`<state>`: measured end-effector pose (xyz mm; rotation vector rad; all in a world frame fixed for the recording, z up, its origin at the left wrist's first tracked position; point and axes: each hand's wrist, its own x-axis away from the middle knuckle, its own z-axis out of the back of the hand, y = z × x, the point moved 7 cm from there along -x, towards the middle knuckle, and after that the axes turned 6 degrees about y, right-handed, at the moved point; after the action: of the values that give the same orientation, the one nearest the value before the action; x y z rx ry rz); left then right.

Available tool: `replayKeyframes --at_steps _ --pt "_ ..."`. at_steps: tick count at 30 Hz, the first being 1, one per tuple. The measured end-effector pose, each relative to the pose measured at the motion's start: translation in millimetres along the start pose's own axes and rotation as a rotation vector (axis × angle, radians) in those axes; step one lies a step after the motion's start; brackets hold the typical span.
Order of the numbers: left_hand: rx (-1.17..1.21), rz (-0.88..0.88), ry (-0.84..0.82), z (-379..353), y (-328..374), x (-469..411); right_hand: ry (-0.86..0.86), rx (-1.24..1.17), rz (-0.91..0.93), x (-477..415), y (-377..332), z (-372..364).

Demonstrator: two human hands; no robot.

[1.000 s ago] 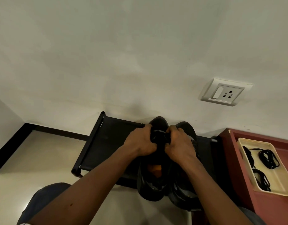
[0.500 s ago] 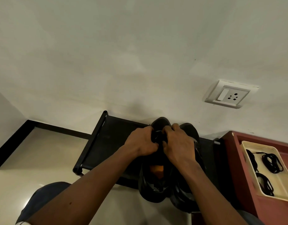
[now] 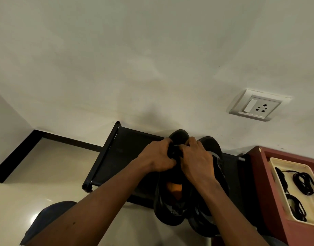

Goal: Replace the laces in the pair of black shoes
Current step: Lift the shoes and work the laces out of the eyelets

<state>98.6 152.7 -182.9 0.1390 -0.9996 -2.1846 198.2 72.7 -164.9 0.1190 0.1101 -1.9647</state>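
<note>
Black rack [image 3: 120, 157] by wall [image 3: 135, 59] — black shoes [image 3: 168, 215] side by side, orange insole [image 3: 174, 188].

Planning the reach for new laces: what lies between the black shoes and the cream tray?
In the head view, only the rack end and the red cabinet rim separate shoes from tray.

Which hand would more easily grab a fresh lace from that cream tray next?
Probably the right hand: the tray of black laces sits on its side, past the shoes. The left hand would have to cross over the right arm.
</note>
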Motion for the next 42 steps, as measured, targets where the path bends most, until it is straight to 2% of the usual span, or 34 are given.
replayKeyframes --at_steps 4,7,10,13,15,18,21,24,26,30,33,42 --pt "-0.021 0.031 0.030 -2 0 1 0.032 -0.065 -0.041 1 2 1" --pt "-0.027 0.065 0.041 -5 -3 0 0.088 -0.227 -0.150 2 7 1" --pt "-0.017 0.082 0.037 -6 -6 -2 0.153 -0.495 -0.374 3 30 -2" --pt "-0.014 0.101 0.041 -7 -9 -3 0.092 -0.631 -0.590 5 54 -12" --pt "-0.005 0.101 0.037 -8 -9 -3 0.066 -0.639 -0.554 4 53 -14" --pt "0.000 0.104 0.044 -7 -11 -3 0.079 -0.626 -0.373 -1 38 -7" --pt "0.000 0.106 0.048 -7 -12 -4 0.050 -0.507 -0.186 -1 24 -5" --pt "-0.004 0.114 0.044 -7 -13 -5 0.015 -0.422 -0.089 0 18 -7" --pt "-0.006 0.117 0.031 -7 -13 -6 0.023 -0.484 -0.104 -1 21 -4" --pt "-0.004 0.127 0.007 -7 -13 -4 0.050 -0.763 -0.321 -8 45 -3" --pt "-0.017 0.122 0.009 -6 -11 -4 -0.031 -0.688 -0.355 -8 50 -11" --pt "-0.081 0.118 0.018 -8 -3 1 0.020 -0.457 -0.270 -9 39 -8"
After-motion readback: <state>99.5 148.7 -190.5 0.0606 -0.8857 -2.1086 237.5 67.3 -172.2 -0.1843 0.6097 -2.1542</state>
